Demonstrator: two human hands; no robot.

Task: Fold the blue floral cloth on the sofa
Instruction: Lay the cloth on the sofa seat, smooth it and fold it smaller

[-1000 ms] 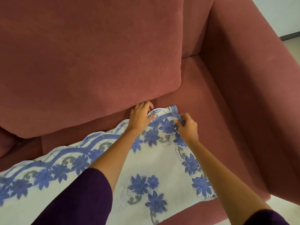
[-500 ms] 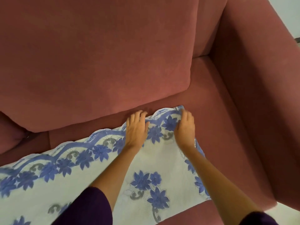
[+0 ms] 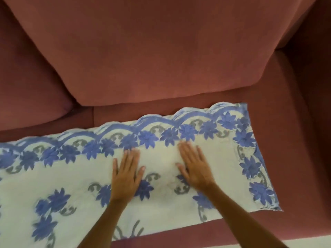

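The blue floral cloth (image 3: pixel 161 158), white with blue flowers and a scalloped blue border, lies spread flat along the seat of the red sofa (image 3: pixel 286 122). Its right end stops short of the armrest and its left part runs out of view. My left hand (image 3: pixel 126 173) rests palm down on the cloth's middle, fingers apart. My right hand (image 3: pixel 194 163) lies flat beside it to the right, fingers spread, slightly blurred. Neither hand grips the fabric.
A large back cushion (image 3: pixel 161 51) stands right behind the cloth's far edge, with a second cushion (image 3: pixel 32 77) to its left. The armrest (image 3: pixel 315 104) rises on the right. A strip of pale floor (image 3: pixel 304 243) shows at the bottom right.
Both hands let go of the cloth's far right corner and moved left to its middle, now lying flat and open. The view shifted, showing more of the cloth.
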